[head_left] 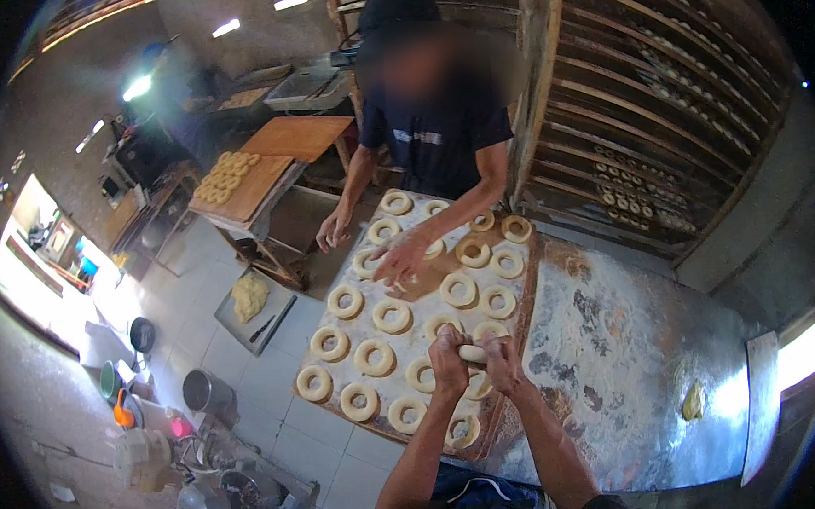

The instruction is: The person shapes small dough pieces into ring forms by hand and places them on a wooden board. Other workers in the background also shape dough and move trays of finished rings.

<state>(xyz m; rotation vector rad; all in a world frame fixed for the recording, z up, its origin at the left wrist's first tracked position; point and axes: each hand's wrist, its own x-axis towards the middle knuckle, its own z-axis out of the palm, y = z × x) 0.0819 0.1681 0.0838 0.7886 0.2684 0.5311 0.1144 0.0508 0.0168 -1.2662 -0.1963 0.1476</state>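
Observation:
Both my hands meet over a floured wooden board (523, 290) covered with several raw dough rings (373, 357). My left hand (448, 360) and my right hand (502, 358) pinch a small piece of dough (473, 353) between them, just above the rings near the board's right side. Across the board a person in a dark shirt (438, 133) leans in, one hand (401, 260) pressed on the rings, the other hand (333, 231) at the board's far left edge.
The board lies on a flour-dusted metal table (634, 362) with a dough scrap (693, 401) at right. A wooden rack (667, 103) of trays stands behind. Another board of rings (233, 181), a tray with a dough lump (249, 297), pots and buckets (203, 390) sit at left.

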